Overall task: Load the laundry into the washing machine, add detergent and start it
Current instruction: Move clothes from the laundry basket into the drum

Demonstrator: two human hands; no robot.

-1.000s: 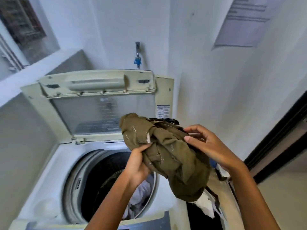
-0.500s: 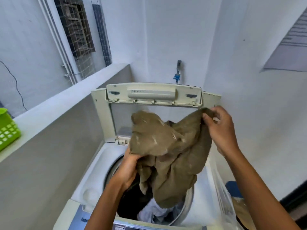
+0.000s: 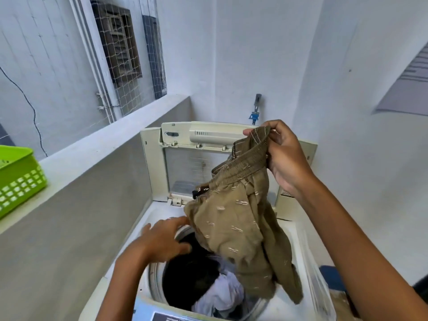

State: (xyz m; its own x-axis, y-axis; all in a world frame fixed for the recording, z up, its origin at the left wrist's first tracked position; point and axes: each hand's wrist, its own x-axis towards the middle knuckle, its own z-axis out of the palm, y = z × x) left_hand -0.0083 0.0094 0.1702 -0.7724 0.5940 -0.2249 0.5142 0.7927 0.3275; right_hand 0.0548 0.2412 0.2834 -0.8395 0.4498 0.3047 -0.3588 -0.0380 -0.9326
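A top-loading white washing machine (image 3: 148, 230) stands below me with its lid (image 3: 185, 144) raised against the back wall. Its dark drum (image 3: 185, 279) holds a pale lilac garment (image 3: 222, 295). My right hand (image 3: 287, 158) grips the elastic waistband of olive-brown shorts (image 3: 234, 228) with small white dashes. The shorts hang unfolded over the drum's right side. My left hand (image 3: 164, 239) hovers over the drum's left rim, fingers spread, blurred, holding nothing.
A grey half-wall with a white ledge (image 3: 97, 144) runs along the left and carries a green plastic basket (image 3: 18, 179). A tap (image 3: 256, 110) sits on the wall behind the lid. A clear plastic bag (image 3: 322, 288) and a blue object (image 3: 331, 276) lie right of the machine.
My left hand has let go of the shorts and dropped towards the drum rim. The right hand has lifted the waistband higher, so the shorts now hang unfolded.
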